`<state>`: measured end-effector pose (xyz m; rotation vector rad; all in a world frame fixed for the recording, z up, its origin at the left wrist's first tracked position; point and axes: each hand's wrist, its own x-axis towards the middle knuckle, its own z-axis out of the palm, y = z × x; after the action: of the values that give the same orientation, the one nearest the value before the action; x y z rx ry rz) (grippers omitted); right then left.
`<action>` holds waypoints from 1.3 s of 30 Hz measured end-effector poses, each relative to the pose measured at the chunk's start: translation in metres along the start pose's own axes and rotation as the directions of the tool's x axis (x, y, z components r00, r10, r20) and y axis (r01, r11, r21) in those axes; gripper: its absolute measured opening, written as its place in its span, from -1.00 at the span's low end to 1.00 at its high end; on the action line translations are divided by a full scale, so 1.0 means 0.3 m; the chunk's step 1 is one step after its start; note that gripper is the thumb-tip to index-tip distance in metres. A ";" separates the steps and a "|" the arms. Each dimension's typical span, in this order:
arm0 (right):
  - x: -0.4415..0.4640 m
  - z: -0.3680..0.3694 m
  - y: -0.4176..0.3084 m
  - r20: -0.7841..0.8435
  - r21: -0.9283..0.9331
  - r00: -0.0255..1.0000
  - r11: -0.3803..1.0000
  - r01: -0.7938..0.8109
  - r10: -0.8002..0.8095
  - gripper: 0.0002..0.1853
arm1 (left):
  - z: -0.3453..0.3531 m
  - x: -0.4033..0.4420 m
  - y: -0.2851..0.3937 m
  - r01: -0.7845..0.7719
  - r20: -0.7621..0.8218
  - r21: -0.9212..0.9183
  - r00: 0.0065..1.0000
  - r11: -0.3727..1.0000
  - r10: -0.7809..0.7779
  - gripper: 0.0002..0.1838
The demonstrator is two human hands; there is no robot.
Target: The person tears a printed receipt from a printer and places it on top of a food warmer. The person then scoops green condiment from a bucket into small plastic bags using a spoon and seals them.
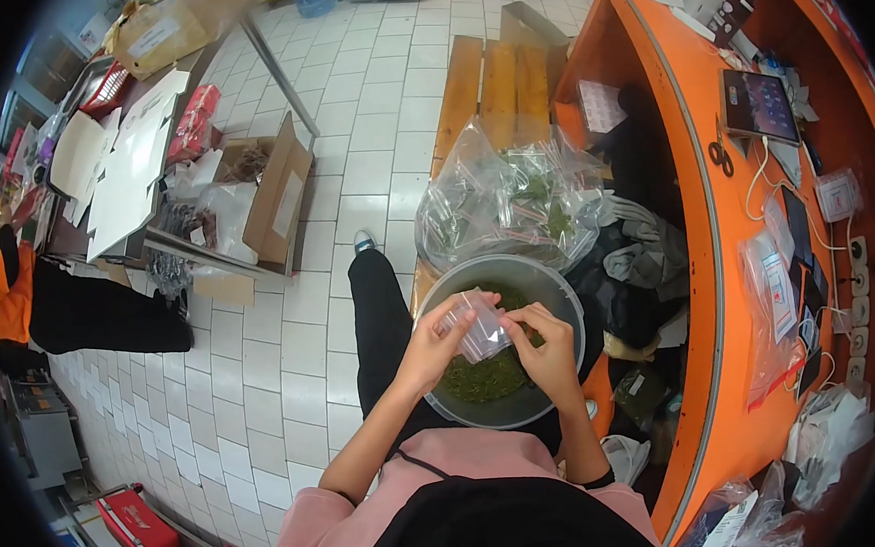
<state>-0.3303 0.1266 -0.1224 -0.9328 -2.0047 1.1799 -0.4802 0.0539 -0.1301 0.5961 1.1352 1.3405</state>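
Note:
Over a grey round tub (pixel 557 296) in my lap, my left hand (pixel 440 339) grips a small clear plastic bag (pixel 483 337) from its left side. My right hand (pixel 545 345) pinches the bag's right edge between thumb and finger. Whether it is one bag or a few stacked together I cannot tell. Loose green dried herb (pixel 484 379) lies in the tub beneath my hands. Just beyond the tub, a large clear bag (pixel 453 197) full of small filled packets rests on a wooden bench (pixel 481 85).
To the right stands an orange counter (pixel 704 287) with a tablet (pixel 760 105), scissors (pixel 720 159) and cables. A cardboard box (pixel 278 198) sits on the tiled floor (pixel 367 178) beside a table at left. A person in dark trousers (pixel 109 309) is at far left.

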 end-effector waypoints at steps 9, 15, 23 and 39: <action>-0.033 -0.034 0.000 -0.282 -0.073 0.959 0.996 -0.050 0.028 -0.96 | -0.027 0.006 -0.051 -0.103 -0.199 -0.009 0.975 0.995 0.099 -0.73; -0.052 -0.046 -0.008 -0.187 -0.124 0.981 0.992 0.036 -0.058 -0.94 | 0.011 0.004 -0.033 -0.084 -0.143 0.485 0.974 0.871 0.174 -0.84; -0.065 -0.052 -0.052 -0.031 -0.038 0.999 0.999 0.012 -0.013 -0.77 | 0.020 -0.004 -0.035 -0.127 -0.031 0.579 0.984 0.805 0.177 -0.80; -0.128 0.032 0.053 -0.060 -0.144 0.998 0.989 -0.043 0.035 -0.90 | 0.078 -0.057 -0.028 -0.377 0.173 0.823 0.879 0.425 0.445 -0.86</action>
<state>-0.3126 0.0962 -0.1467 -1.0703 -2.0567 1.0265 -0.4534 0.0422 -0.1235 1.6607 1.7873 1.1282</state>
